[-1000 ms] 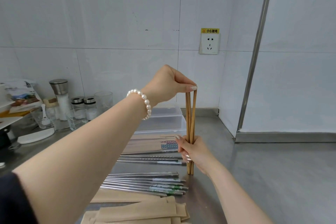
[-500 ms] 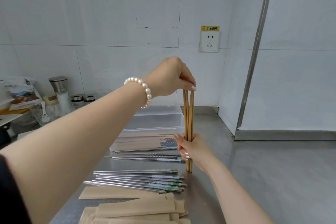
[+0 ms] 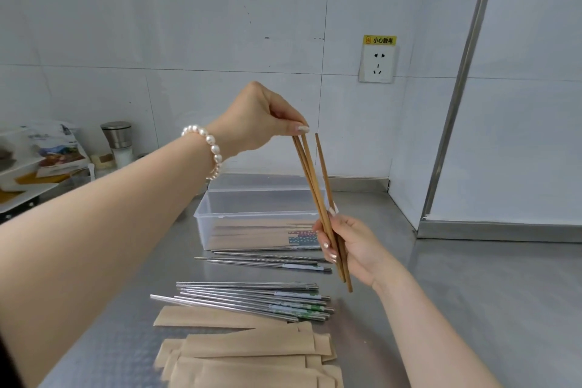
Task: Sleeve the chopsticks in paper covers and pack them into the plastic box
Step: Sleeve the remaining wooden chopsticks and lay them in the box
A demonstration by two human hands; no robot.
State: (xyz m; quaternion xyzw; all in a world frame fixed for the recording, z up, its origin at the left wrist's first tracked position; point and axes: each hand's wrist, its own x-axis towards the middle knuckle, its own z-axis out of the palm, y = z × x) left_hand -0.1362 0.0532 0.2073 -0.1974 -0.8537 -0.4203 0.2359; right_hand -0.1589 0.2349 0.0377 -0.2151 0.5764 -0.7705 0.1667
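Above the clear plastic box (image 3: 252,217), left hand (image 3: 258,118) pinches and right hand (image 3: 349,246) grips thin wooden chopsticks (image 3: 318,208): light, stiff, likely slippery, best held mid-shaft.

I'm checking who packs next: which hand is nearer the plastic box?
Right. The right hand grips the wooden chopsticks low, just beside the plastic box at its right end; the left hand pinches their tops, raised well above it.
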